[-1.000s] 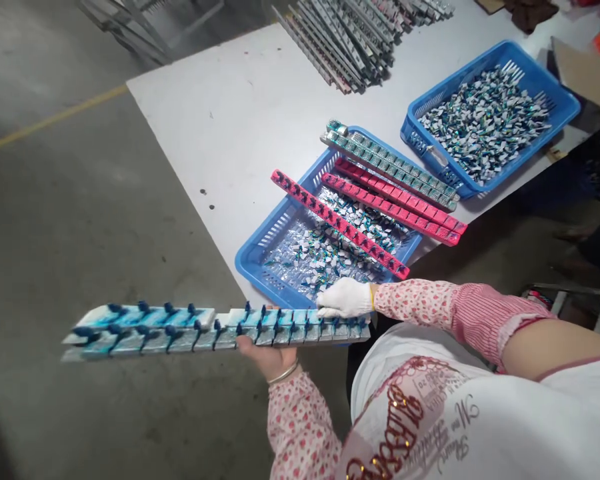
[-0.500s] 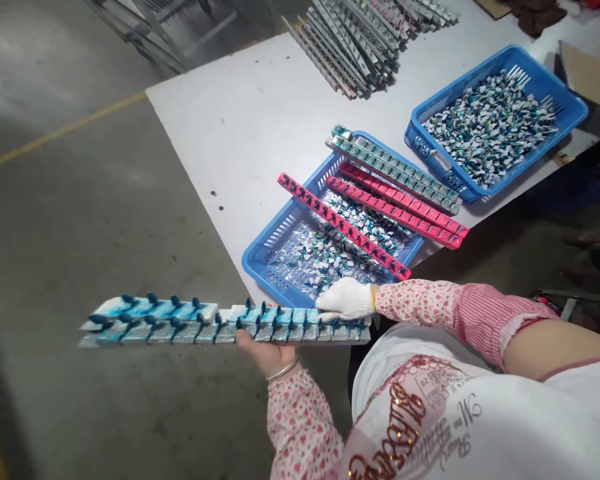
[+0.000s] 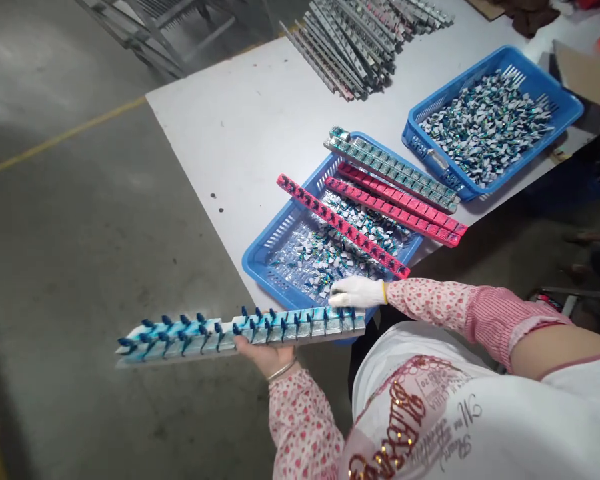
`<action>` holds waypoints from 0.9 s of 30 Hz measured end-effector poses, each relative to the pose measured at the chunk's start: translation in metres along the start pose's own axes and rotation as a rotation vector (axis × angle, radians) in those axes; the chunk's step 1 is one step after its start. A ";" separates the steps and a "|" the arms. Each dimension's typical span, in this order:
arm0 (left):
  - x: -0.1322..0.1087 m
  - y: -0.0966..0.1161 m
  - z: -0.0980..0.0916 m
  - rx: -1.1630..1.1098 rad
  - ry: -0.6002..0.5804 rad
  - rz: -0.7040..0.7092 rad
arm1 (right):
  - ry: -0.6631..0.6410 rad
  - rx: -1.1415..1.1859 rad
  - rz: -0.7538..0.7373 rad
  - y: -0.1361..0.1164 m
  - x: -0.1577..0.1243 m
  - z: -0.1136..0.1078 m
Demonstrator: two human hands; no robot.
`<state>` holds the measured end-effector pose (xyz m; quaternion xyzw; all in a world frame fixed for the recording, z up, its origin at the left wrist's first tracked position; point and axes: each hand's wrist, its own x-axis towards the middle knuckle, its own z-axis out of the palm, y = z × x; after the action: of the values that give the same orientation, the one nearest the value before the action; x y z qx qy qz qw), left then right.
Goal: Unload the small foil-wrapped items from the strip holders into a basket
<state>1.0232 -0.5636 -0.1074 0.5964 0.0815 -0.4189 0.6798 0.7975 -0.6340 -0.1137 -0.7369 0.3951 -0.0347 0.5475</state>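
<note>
My left hand (image 3: 267, 357), bare with a bangle at the wrist, grips a long silvery bar (image 3: 305, 329) from below. The bar is held off the table, nearly level, with its left end slightly lower. White and blue-stained segments run along its top, and rows of small dark-blue fin-like pieces (image 3: 184, 340) stick up from it. My right hand (image 3: 357, 291), in a white glove, is at the bar's right end with its fingers pressed together; what they pinch is hidden. Just behind it, a blue basket (image 3: 260, 257) holds many small white and teal pieces (image 3: 325, 250).
Three pink bars (image 3: 343, 225) and a greenish-grey bar block (image 3: 395, 170) lie across the near basket. Another blue basket (image 3: 570, 110) of small pieces stands right. A pile of grey bars (image 3: 350, 47) lies on the white table (image 3: 215, 127). A metal rack (image 3: 153, 30) stands beyond.
The bar's left end has swung right and slightly down, so the bar now tilts. My gloved right hand has shifted a little right along it. My left hand keeps its hold.
</note>
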 end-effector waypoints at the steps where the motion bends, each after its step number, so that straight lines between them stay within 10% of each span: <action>1: 0.002 0.000 -0.001 -0.008 -0.021 0.004 | 0.013 0.022 0.014 -0.003 -0.001 0.006; 6: 0.007 0.003 -0.002 0.006 -0.172 0.058 | 0.098 0.363 0.141 -0.019 -0.004 0.018; 11: 0.004 0.015 0.009 -0.017 -0.101 0.068 | 0.227 0.229 -0.068 -0.030 -0.004 0.013; 18: 0.003 0.014 0.010 -0.034 -0.061 0.090 | 0.469 0.140 0.212 -0.002 0.028 -0.018; 27: -0.001 0.000 0.022 0.122 0.136 0.160 | 0.084 -0.295 -0.024 -0.022 -0.001 0.020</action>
<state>1.0138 -0.5825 -0.1012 0.6683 0.0540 -0.3259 0.6665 0.8178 -0.6160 -0.1029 -0.8119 0.4098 -0.0134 0.4156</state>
